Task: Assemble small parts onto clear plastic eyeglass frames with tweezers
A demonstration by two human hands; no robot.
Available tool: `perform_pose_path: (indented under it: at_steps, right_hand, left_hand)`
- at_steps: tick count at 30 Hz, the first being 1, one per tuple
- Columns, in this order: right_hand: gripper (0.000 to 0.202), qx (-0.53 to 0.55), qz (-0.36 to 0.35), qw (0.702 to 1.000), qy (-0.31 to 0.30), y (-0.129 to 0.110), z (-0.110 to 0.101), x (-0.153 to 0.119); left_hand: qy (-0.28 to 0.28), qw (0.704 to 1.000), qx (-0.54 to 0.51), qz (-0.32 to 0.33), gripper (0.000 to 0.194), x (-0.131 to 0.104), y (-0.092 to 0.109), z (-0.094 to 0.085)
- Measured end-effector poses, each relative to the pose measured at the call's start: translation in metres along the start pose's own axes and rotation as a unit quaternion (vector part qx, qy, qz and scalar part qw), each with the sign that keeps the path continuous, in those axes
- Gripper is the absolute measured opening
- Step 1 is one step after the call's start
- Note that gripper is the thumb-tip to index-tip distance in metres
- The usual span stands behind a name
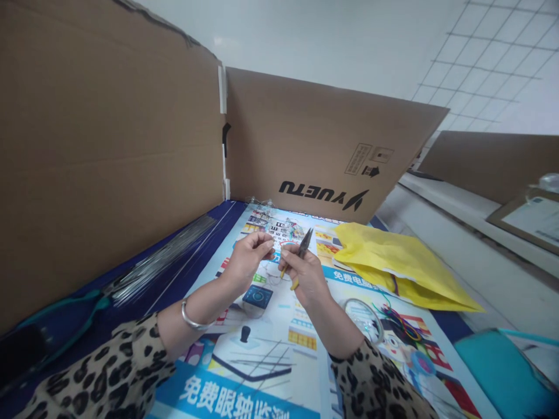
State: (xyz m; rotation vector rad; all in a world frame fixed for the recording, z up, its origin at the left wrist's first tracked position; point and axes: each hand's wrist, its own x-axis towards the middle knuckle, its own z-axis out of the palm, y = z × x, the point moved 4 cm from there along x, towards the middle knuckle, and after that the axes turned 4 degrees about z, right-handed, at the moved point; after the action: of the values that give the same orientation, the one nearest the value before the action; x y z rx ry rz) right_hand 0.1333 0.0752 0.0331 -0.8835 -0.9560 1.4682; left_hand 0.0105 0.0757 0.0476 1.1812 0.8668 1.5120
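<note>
My left hand (250,256) pinches something very small and thin between thumb and fingertips; it is too fine to make out clearly. My right hand (303,273) grips small pliers (300,255) with yellow handles, dark jaws pointing up and away. The two hands nearly touch above a printed poster (262,372) lying on the table. Both sleeves are leopard print, and a silver bangle (192,319) circles my left wrist.
Tall cardboard walls (109,145) stand at left and behind. A bundle of thin metal wires (161,265) lies at the left. A yellow bag (393,262) rests at right, a clear round container (364,317) with coloured wires beside it, and a teal tray (502,372) at the lower right.
</note>
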Motion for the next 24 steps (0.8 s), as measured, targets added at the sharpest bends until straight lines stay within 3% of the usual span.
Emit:
perform_pose_path:
  at_steps: [12,24]
  right_hand:
    - [0.017,0.062,0.017,0.998,0.014,0.021,-0.004,0.004]
    - [0.02,-0.022,0.027,0.998,0.06,0.028,-0.015,0.01]
  left_hand:
    - [0.014,0.999,-0.032,-0.026,0.016,0.0,-0.026,-0.004]
    - [-0.057,0.996,0.039,-0.055,0.021,0.01,-0.037,-0.012]
